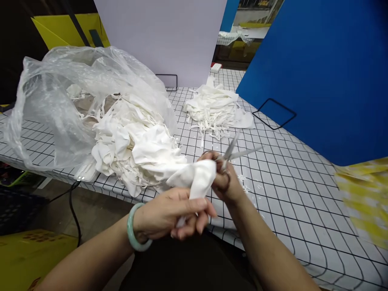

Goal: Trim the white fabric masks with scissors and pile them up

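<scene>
My left hand (pixel 184 214), with a pale green bangle at the wrist, is closed on a strip of white fabric (pixel 203 176). The fabric runs back to a heap of white cloth pieces (pixel 130 133) spilling from a clear plastic bag (pixel 48 93). In my right hand (pixel 226 182) is a pair of scissors (pixel 232 153), blades spread apart and pointing away to the right. The blades are beside the fabric, with no cloth seen between them. Part of my right hand is hidden behind the white fabric.
A second pile of white cut pieces (pixel 215 105) lies farther back on the checked tablecloth (pixel 291 190). Upright stand a pale lilac board (pixel 163 36) and a blue board (pixel 327 81), with black wire stands (pixel 274 114) at their bases. Yellow checked cloth (pixel 366 198) lies at right.
</scene>
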`<state>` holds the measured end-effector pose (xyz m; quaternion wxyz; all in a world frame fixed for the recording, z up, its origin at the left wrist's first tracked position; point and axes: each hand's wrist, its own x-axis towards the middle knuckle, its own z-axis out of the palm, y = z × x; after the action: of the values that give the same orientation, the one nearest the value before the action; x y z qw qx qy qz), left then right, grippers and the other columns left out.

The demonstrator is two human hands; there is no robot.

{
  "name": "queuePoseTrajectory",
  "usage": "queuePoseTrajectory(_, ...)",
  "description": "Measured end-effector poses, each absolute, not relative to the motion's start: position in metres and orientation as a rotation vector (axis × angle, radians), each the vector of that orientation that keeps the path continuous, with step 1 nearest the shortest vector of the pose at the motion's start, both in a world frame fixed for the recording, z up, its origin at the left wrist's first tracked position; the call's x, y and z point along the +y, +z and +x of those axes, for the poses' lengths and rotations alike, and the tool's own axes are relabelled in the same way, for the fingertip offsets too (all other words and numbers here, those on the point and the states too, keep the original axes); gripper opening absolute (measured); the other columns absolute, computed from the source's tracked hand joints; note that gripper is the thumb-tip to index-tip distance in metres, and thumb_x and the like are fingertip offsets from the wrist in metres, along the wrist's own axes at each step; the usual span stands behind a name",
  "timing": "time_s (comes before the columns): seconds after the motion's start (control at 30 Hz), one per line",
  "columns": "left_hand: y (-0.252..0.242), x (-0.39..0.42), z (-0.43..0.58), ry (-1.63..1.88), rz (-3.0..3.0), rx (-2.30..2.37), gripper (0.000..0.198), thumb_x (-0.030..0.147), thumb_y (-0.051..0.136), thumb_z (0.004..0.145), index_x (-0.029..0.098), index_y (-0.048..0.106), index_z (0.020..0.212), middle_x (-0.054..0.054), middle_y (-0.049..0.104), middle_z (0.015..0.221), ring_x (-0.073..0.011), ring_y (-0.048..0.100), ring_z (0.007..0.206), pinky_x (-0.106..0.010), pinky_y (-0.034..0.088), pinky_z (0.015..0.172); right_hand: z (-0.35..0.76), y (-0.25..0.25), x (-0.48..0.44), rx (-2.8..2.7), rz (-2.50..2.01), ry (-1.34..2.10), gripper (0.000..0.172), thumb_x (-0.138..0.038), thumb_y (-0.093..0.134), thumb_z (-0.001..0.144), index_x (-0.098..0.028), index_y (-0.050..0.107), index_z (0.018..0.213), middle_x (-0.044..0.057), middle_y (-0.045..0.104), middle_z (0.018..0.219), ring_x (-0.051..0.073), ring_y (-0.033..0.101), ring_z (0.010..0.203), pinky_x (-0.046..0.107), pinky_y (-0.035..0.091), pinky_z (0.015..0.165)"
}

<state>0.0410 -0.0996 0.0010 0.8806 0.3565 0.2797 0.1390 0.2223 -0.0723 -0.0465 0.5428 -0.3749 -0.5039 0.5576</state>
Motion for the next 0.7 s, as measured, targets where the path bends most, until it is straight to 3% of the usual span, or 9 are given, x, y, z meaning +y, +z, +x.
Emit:
queuePoseTrajectory(0.1,-0.019,-0.091,0.028,0.551,0.719,0.776,0.027,0.039,0.073,0.085,0.014,0.064,0.088,-0.001,0.065,0.077,-0.0022,0.044,0.044,-0.014,0.021,0.036,0.237,-0.057,-0.055,-0.956,-1.028,1.143,0.037,-0.036,0.079,0.06,-0.026,0.051,0.083,-0.003,0.051,0.074,0.013,0.048,0.062,0.026,0.044,0.055)
queuePoseTrajectory(0.2,-0.029,-0.087,0.021,0.619,0.705,0.86,0.029,0.037,0.077,0.082,0.012,0.063,0.081,0.0,0.06,0.072,-0.0014,0.04,0.048,-0.013,0.021,0.04,0.245,-0.07,-0.05,-0.927,-1.194,1.19,0.038,-0.031,0.082,0.059,-0.024,0.054,0.084,-0.004,0.054,0.076,0.012,0.049,0.062,0.025,0.045,0.057)
queuePoseTrajectory(0.3,-0.029,-0.087,0.021,0.58,0.695,0.826,0.028,0.037,0.076,0.083,0.011,0.064,0.081,0.001,0.054,0.069,-0.0006,0.037,0.048,-0.014,0.02,0.043,0.242,-0.078,-0.062,-1.049,-1.258,1.274,0.034,-0.028,0.08,0.068,-0.024,0.059,0.095,0.0,0.064,0.096,0.012,0.053,0.067,0.027,0.049,0.063)
queuePoseTrajectory(0.4,-0.027,-0.085,0.022,0.533,0.665,0.756,0.025,0.036,0.073,0.086,0.012,0.064,0.087,0.003,0.049,0.068,0.0001,0.031,0.046,-0.015,0.018,0.044,0.234,-0.08,-0.081,-1.304,-1.154,1.325,0.033,-0.025,0.079,0.074,-0.026,0.062,0.102,0.004,0.064,0.113,0.014,0.057,0.077,0.03,0.051,0.07)
queuePoseTrajectory(0.53,-0.031,-0.08,0.019,0.498,0.716,0.751,0.023,0.038,0.067,0.089,0.018,0.057,0.094,0.009,0.039,0.059,-0.0024,0.017,0.045,-0.016,0.013,0.043,0.23,-0.078,-0.087,-1.387,-1.114,1.364,0.02,-0.028,0.077,0.074,-0.022,0.063,0.087,0.0,0.06,0.079,0.015,0.054,0.068,0.03,0.048,0.064)
queuePoseTrajectory(0.7,-0.034,-0.084,0.019,0.523,1.155,0.806,0.032,0.051,0.052,0.098,0.019,0.056,0.099,0.008,0.036,0.059,-0.0075,0.026,0.049,-0.019,0.024,0.046,0.239,-0.064,-0.068,-1.225,-1.142,1.326,0.024,-0.034,0.079,0.07,-0.022,0.061,0.082,-0.002,0.054,0.071,0.014,0.05,0.061,0.028,0.042,0.056)
